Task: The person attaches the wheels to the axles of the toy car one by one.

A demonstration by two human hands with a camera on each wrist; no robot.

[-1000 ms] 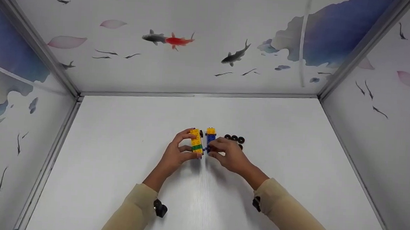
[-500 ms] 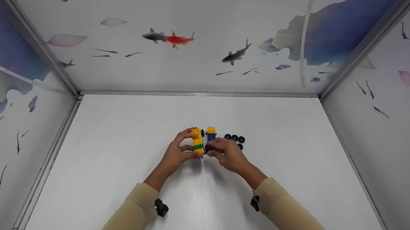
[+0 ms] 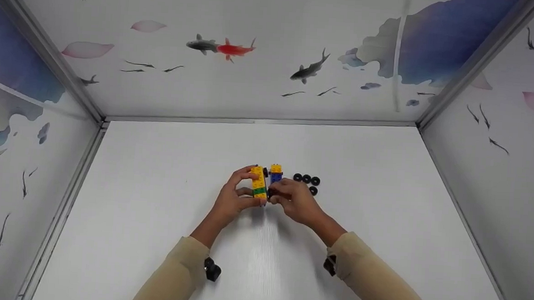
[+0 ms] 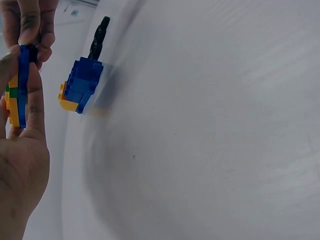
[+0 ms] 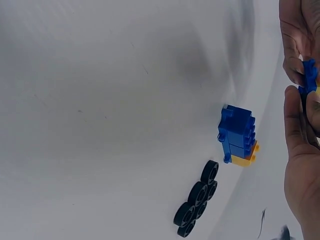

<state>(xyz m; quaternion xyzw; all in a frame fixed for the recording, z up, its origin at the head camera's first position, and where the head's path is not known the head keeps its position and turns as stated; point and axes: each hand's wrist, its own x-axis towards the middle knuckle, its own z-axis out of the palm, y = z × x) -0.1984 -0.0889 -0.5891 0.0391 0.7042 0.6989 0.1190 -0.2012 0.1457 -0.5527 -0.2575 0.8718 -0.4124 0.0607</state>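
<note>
My left hand grips a toy block car, fingers along one side and thumb at the near end. It has yellow and green blocks on a blue base. A black wheel sits at the car's far right corner. With its fingertips, my right hand pinches another black wheel right against the blue base near the car's close end. The fingers hide much of this wheel. Just beyond the right fingers stands a second build of blue and yellow blocks, partly covered in the head view.
Several loose black wheels lie on the white table to the right of the blue and yellow build. Printed white walls enclose the table at the back and both sides. A black device hangs at the left cuff.
The right hand has brought its wheel leftward to the car's side, closing the gap seen earlier. The left hand and car have shifted slightly right. Loose wheels stay put.
</note>
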